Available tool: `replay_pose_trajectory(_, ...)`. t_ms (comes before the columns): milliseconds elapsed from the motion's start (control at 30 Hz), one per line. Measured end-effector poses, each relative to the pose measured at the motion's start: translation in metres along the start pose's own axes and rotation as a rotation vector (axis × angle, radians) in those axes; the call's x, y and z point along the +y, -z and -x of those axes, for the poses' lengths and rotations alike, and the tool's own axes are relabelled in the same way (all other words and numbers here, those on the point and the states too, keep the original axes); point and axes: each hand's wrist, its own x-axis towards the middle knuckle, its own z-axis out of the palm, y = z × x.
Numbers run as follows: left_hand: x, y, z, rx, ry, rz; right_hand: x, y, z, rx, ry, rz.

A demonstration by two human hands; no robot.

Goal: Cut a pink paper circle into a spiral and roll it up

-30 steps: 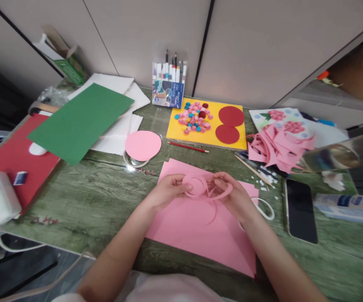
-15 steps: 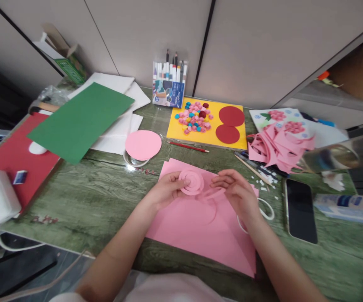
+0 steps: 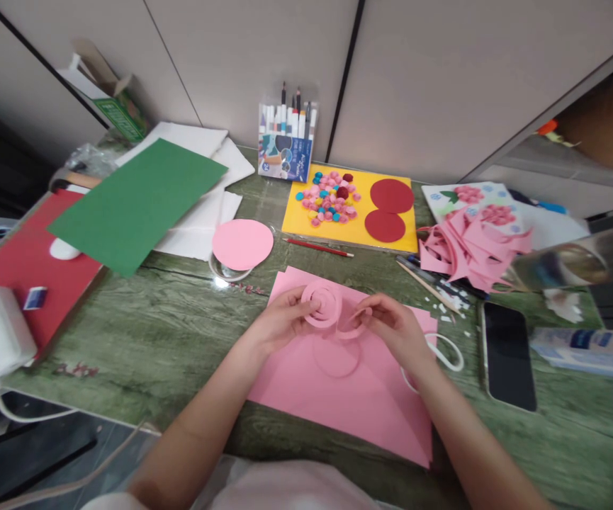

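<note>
A pink paper spiral (image 3: 322,303) with a coiled centre is pinched in my left hand (image 3: 291,319), thumb on its front. From the spiral a loose curling strip runs to the right, and my right hand (image 3: 391,326) has its fingertips closed on that paper strip (image 3: 356,330). Both hands are above a stack of pink paper sheets (image 3: 338,397) on the green table. Part of a white looped cord (image 3: 452,353) shows from under my right wrist.
Farther back lie a yellow sheet (image 3: 295,223) with small coloured rolls and red circles, a red pencil (image 3: 319,247) and a pink paper circle (image 3: 242,244). Pink scraps (image 3: 465,244), a phone (image 3: 508,358) and a bottle (image 3: 582,348) are at right; green paper (image 3: 141,202) is at left.
My right hand has moved slightly left and down, and its spread fingers have closed on the strip. The strip now curls between both hands; the left hand has barely moved.
</note>
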Motion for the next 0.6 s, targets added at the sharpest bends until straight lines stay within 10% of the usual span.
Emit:
replay_pose_trajectory(267,-0.001,-0.013,0.002,-0.020,0.037,0.078,0.005,-0.009,0.000,-0.079,-0.110,-0.243)
replay_pose_trajectory(600,-0.004,-0.016,0.002,-0.043,0.079,0.121,-0.006,-0.018,0.002,-0.033,-0.017,-0.004)
